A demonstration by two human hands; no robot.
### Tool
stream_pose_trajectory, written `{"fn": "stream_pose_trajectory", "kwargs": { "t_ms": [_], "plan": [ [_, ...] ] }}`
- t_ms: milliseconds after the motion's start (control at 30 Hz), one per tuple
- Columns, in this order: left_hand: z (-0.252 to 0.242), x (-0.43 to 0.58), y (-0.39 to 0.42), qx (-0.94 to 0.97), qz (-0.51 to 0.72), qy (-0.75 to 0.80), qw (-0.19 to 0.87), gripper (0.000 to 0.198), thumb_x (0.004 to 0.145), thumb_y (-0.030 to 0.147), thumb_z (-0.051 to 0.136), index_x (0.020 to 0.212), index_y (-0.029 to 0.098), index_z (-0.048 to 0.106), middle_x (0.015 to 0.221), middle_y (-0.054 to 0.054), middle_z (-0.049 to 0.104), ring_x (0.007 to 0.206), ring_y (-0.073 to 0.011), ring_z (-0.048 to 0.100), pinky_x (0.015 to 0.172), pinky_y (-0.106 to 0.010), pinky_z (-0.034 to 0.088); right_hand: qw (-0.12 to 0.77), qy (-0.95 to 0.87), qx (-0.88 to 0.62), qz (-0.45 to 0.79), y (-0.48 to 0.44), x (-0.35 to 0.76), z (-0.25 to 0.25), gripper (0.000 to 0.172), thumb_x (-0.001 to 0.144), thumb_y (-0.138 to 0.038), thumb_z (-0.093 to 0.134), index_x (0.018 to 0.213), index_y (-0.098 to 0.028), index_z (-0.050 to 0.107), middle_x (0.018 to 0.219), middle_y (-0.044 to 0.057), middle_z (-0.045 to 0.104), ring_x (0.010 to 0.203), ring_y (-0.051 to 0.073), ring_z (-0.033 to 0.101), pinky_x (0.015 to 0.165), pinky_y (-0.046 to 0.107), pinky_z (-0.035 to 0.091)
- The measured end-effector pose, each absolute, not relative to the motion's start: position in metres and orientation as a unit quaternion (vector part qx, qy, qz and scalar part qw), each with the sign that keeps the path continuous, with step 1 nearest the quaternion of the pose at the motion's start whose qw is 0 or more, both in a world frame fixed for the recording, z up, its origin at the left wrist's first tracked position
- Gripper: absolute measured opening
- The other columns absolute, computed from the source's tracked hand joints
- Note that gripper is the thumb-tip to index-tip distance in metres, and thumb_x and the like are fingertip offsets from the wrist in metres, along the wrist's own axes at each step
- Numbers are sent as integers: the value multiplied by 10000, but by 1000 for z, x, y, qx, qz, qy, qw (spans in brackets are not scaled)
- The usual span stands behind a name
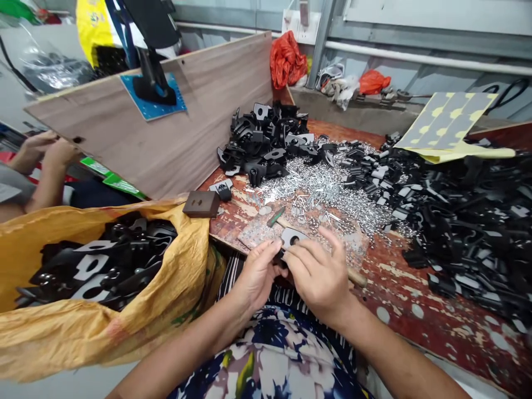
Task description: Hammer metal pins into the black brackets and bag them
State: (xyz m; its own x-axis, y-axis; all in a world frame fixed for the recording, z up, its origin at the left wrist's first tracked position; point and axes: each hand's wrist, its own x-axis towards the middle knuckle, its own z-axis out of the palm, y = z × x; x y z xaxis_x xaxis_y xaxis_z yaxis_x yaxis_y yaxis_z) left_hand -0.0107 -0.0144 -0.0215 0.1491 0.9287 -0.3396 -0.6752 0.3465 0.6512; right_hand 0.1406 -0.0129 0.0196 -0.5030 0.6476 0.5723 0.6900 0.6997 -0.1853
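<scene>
Between my two hands, close to the table's front edge, is a small black plastic part with a grey face and a dark hole (291, 237). My left hand (260, 271) pinches its lower left side with thumb and fingers. The fingers of my right hand (322, 271) curl over its right side, the index finger lifted. My fingers hide most of the part's lower end. Just behind lies a hammer (276, 216), its green-marked head on a stone slab (353, 244) and its wooden handle passing under my right hand.
Loose metal pins (320, 183) spread behind the slab. Black parts (266, 138) pile up at the back, with smaller black pieces (469, 221) on the right. A yellow sack (195, 249) of black parts stands left, near a brown block (201, 204). Beyond the wooden board (199, 111) show another person's hands (50, 152).
</scene>
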Motion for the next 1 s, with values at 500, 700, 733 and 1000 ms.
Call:
{"fn": "stream_pose_trajectory", "kwargs": {
  "t_ms": [500,700,733,1000],
  "plan": [
    [-16,-55,-55,349,502,458,645,422,727,307,879,1027,232,593,938,0,615,755,-134,585,604,-216,512,353,-852,-382,64,-36,136,8,191,932,-94,580,943,-271,652,898,-31,769,864,187,691,1087,514,373],
    [-9,-106,-61,448,397,606,524,411,985,499,544,1283,219,587,939,-47,669,705,-164,573,557,-238,446,173,-843,-509,5,-10,191,-17,100,952,-251,588,1027,-227,649,963,99,668,902,290,605,773,440,472],
    [-10,-108,-57,439,397,613,522,428,990,526,517,1274,216,598,888,-33,665,624,-146,523,512,-232,400,139,-837,-528,-32,-4,200,-21,91,949,-288,591,976,-213,634,941,111,647,887,302,596,748,437,462],
    [-59,-85,-4,533,428,628,371,390,1010,477,430,823,209,641,623,17,527,587,-171,502,605,-275,376,68,-821,-567,14,-16,213,-20,277,1001,-302,483,1231,-183,583,663,18,643,519,219,600,485,323,357]
  ]
}}
